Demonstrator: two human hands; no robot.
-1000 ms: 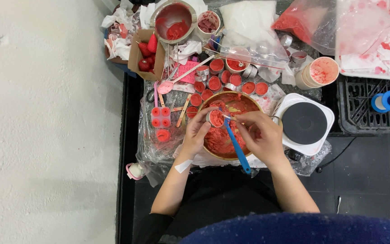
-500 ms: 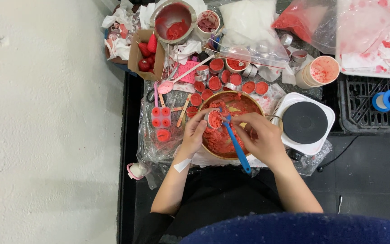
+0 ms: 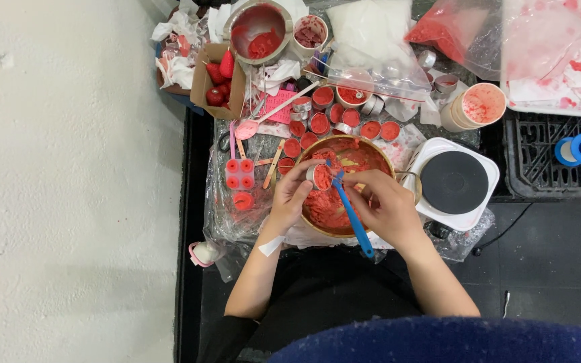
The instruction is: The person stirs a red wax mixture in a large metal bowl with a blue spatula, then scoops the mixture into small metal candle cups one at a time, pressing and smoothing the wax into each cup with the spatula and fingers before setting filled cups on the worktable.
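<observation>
Plastic sheeting [image 3: 237,215] covers the black table at frame centre, and on it, in the middle, sits my wooden bowl [image 3: 312,225] of red mash. Right of the bowl stands a white hot plate [image 3: 455,183] with a black round top. Along the top edge sit a steel bowl [image 3: 258,28] with red paste and a brown carton [image 3: 218,79] of strawberries at upper left. A row of small filled tins [image 3: 323,95] runs just above the wooden bowl.

My right hand [image 3: 386,207] is closed around a blue spatula [image 3: 351,214], its handle slanting down toward the lower right and its tip meeting the small cup. My left hand [image 3: 292,195] pinches that small metal cup [image 3: 320,176], fingers clamped on its sides, holding it over the bowl's upper left part, just beside the right hand's fingers.
</observation>
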